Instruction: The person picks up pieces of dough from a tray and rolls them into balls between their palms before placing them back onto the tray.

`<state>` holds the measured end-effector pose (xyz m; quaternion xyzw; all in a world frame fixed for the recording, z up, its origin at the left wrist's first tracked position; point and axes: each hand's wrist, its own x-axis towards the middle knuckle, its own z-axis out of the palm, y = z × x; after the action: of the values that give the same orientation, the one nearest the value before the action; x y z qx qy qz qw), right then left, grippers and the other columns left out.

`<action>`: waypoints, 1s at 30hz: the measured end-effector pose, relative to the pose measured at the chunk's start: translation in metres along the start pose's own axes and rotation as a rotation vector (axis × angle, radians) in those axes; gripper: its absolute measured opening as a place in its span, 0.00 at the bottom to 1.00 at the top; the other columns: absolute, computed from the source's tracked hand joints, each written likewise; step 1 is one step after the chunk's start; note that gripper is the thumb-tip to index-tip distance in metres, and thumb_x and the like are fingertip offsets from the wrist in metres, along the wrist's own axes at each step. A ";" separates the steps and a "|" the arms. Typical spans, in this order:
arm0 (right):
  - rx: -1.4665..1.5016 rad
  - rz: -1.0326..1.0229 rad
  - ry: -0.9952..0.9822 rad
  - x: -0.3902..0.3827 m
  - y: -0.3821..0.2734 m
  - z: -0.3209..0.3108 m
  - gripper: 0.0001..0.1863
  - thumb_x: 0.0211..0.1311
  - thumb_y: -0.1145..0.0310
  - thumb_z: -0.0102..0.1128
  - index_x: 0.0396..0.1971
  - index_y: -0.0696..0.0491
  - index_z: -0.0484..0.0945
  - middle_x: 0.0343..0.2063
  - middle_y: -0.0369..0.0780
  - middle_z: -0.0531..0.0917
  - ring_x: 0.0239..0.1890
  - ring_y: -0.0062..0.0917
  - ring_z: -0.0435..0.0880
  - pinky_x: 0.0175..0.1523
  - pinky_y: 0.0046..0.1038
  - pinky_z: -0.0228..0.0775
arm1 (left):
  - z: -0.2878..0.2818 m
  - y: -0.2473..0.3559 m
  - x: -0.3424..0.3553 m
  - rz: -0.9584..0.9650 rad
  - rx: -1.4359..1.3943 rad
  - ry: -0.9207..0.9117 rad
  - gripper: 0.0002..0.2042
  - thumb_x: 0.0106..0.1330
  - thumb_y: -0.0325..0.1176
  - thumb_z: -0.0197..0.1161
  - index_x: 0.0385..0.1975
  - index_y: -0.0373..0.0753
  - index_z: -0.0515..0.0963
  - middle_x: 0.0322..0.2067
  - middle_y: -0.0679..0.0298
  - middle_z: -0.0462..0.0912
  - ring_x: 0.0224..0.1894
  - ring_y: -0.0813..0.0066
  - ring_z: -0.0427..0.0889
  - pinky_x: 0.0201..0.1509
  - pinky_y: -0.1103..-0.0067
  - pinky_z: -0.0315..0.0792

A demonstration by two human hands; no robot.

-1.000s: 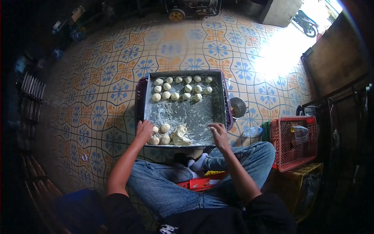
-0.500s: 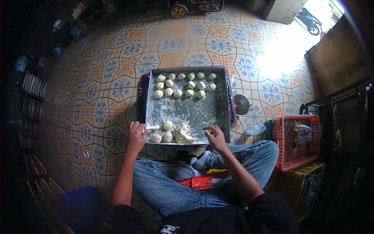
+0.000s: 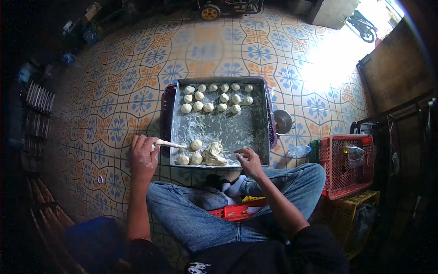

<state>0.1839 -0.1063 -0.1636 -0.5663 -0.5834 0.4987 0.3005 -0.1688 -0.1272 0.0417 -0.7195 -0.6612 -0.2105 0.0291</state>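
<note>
My left hand point(image 3: 145, 155) is outside the metal tray's left side, closed on a stretched strip of pale dough point(image 3: 168, 143), which reaches over the rim toward small balls below it. My right hand point(image 3: 238, 154), fingers bent but apart, hovers inside the lower right of the floury tray point(image 3: 239, 128), beside a soft, shapeless dough lump point(image 3: 214, 154). Rows of round dough balls point(image 3: 208, 107) fill the tray's far part; a few more point(image 3: 196, 159) sit at the near left.
A purple crate point(image 3: 166, 114) supports the tray on patterned tiles. To the right are a steel bowl point(image 3: 284, 121), plastic bottle point(image 3: 299, 150), red crate point(image 3: 346, 182) and yellow crate point(image 3: 356, 219). Metal racks point(image 3: 40, 96) line the left; a wheeled machine point(image 3: 212, 12) stands ahead.
My left hand has moved leftward out of the tray, lifting a dough ball from the near group and drawing it out into a long strip. My right hand has shifted slightly left.
</note>
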 end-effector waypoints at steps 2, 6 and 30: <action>0.022 0.011 0.004 0.001 -0.014 0.003 0.13 0.66 0.63 0.65 0.46 0.52 0.86 0.41 0.44 0.82 0.38 0.32 0.85 0.45 0.31 0.78 | -0.010 0.008 0.004 -0.034 -0.036 0.032 0.11 0.56 0.22 0.68 0.39 0.36 0.82 0.35 0.57 0.77 0.43 0.53 0.76 0.48 0.63 0.73; 0.050 -0.188 -0.129 0.008 -0.097 0.043 0.19 0.62 0.68 0.67 0.53 0.51 0.82 0.50 0.45 0.81 0.52 0.37 0.82 0.55 0.34 0.76 | -0.013 0.016 0.008 -0.052 -0.093 0.044 0.11 0.56 0.21 0.68 0.40 0.36 0.82 0.35 0.56 0.77 0.43 0.52 0.76 0.47 0.62 0.72; -0.150 -0.843 0.032 0.088 -0.287 0.006 0.15 0.44 0.75 0.68 0.36 0.52 0.88 0.29 0.40 0.83 0.35 0.39 0.81 0.46 0.36 0.75 | 0.042 -0.005 0.021 -0.128 -0.519 -0.228 0.43 0.47 0.38 0.83 0.67 0.45 0.70 0.57 0.53 0.76 0.58 0.52 0.77 0.65 0.64 0.71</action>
<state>0.0591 0.0162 0.0806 -0.3064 -0.7938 0.2796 0.4448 -0.1617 -0.0936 0.0095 -0.6788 -0.6282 -0.2918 -0.2440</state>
